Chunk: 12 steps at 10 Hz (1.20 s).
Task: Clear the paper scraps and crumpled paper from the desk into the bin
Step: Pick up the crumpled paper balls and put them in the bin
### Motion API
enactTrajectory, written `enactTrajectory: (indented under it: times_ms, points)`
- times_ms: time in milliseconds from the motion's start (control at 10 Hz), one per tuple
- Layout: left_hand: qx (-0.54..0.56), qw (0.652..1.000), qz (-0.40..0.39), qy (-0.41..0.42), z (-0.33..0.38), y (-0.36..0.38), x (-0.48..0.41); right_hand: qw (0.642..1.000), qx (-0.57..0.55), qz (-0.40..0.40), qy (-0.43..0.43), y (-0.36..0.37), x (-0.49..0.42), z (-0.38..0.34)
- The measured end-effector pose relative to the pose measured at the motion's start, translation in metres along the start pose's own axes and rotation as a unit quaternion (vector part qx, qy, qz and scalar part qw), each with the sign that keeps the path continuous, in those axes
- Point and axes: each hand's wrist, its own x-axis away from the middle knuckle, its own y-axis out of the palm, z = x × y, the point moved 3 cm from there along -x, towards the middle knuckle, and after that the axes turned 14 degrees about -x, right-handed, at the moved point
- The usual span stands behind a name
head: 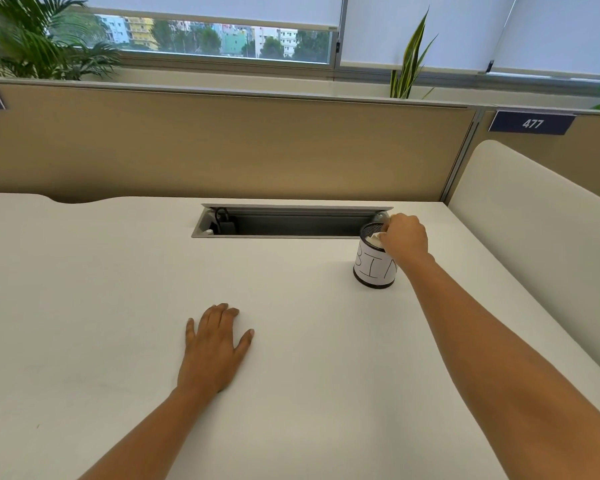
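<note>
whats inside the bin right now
White crumpled paper shows inside the bin, just below its rim, at the fingertips of the right hand. The hand covers part of the opening and a label wraps the wall, so how much paper lies lower down cannot be seen.

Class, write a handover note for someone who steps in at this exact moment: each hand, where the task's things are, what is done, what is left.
Left hand: open, flat on the desk, holds nothing.
Right hand: fingers curled over the mouth of the bin, touching crumpled paper; whether it grips the paper is unclear.
Bin: upright at the far right of the desk, paper at its rim.
Done: paper has reached the bin.
Left: make sure that piece drops fully in. No other paper shows in this view, so check the parts of the desk outside it.
</note>
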Motion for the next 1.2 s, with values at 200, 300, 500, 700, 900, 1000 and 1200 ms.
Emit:
enactTrajectory:
  times_ms: [200, 300, 500, 700, 900, 1000, 1200]
  points:
    - [0.005, 1.0, 0.006, 0.0, 0.0, -0.001, 0.001, 0.999, 0.01, -0.027, 0.027, 0.003, -0.01, 0.001]
    - [-0.004, 1.0, 0.006, 0.0, 0.0, -0.001, 0.001, 0.999, 0.019, -0.031, 0.027, 0.007, -0.013, 0.002]
    - [-0.007, 1.0, 0.004, -0.003, 0.001, -0.001, 0.0, 0.997, 0.048, -0.053, 0.021, 0.006, -0.017, 0.002]
    - [-0.006, 1.0, 0.002, -0.004, 0.001, -0.001, 0.001, 0.997, 0.059, -0.056, 0.011, 0.015, -0.017, -0.004]
    - [-0.01, 1.0, 0.002, -0.004, 0.001, -0.002, 0.001, 0.999, -0.013, -0.015, 0.036, 0.015, -0.016, 0.005]
    - [-0.012, 1.0, 0.003, -0.004, 0.001, -0.002, 0.001, 0.999, -0.029, 0.001, 0.026, 0.014, -0.013, 0.007]
    - [-0.01, 1.0, 0.003, -0.008, 0.002, -0.005, 0.002, 0.997, -0.059, 0.039, -0.016, 0.011, -0.001, 0.008]
